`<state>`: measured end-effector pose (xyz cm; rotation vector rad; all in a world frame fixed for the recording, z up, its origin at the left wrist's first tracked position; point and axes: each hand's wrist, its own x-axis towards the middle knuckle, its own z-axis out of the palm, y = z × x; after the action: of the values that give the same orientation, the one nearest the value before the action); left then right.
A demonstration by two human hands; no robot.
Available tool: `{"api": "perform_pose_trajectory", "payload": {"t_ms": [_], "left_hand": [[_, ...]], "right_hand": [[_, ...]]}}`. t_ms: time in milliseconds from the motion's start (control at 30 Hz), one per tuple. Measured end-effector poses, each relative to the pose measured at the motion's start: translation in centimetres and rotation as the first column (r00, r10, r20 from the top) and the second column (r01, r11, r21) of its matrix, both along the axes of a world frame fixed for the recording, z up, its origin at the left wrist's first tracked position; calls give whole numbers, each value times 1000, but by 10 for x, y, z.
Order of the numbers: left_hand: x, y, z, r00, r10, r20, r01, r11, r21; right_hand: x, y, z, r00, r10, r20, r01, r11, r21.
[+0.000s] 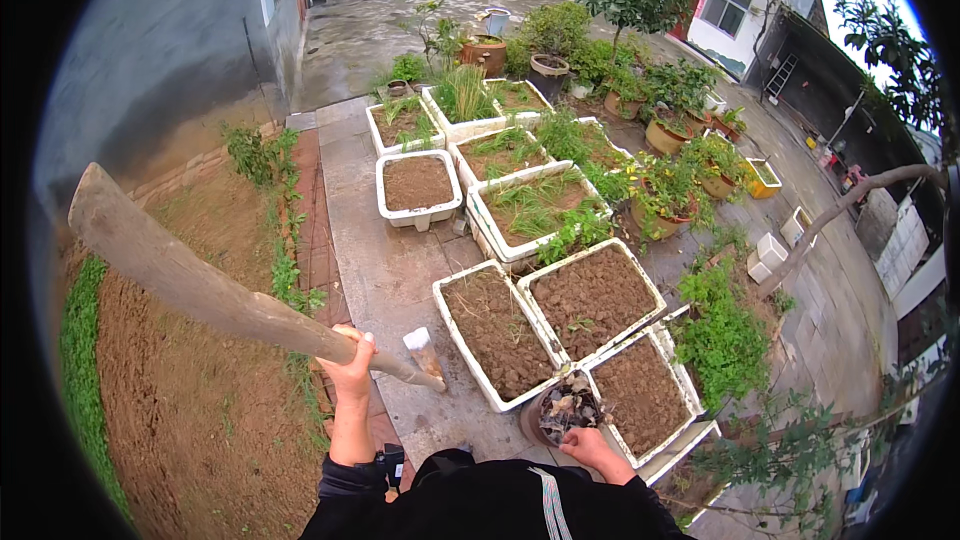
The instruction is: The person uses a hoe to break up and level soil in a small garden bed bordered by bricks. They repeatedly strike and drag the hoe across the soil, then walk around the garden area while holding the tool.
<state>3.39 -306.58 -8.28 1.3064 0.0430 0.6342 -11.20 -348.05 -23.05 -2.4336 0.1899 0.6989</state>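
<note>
My left hand [351, 364] is closed around a long wooden pole [202, 292], whose thick end rises toward the upper left and whose thin end points down to the paving. My right hand [589, 446] is at the near rim of a round pot [534, 420] filled with dry leaves; its fingers are bent, and whether they hold anything cannot be told. Beside the pot stand white planter boxes of brown soil, one at the left [491, 330], one behind [589, 300] and one at the right [641, 397]. A small white-and-brown object [424, 352] is on the paving near the pole's thin end.
A soil bed [195, 382] with a brick edging [319, 225] runs along my left. Ahead are a square planter of soil [418, 184], grassy planter boxes [540, 210] and potted shrubs [664, 202]. A bent branch [832, 221] and leafy plants [724, 315] stand at the right.
</note>
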Motion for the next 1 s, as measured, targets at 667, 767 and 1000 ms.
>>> {"api": "perform_pose_trajectory", "payload": {"t_ms": [667, 767, 1000], "left_hand": [[44, 4, -29, 926, -378, 5, 378, 926, 24], [48, 1, -35, 920, -391, -12, 391, 920, 21], [37, -30, -13, 900, -433, -52, 434, 901, 24]], "right_hand": [[-67, 2, -13, 965, -262, 12, 262, 965, 15], [-87, 7, -17, 949, -315, -24, 316, 948, 34], [-119, 11, -22, 933, -360, 8, 360, 932, 40]]}}
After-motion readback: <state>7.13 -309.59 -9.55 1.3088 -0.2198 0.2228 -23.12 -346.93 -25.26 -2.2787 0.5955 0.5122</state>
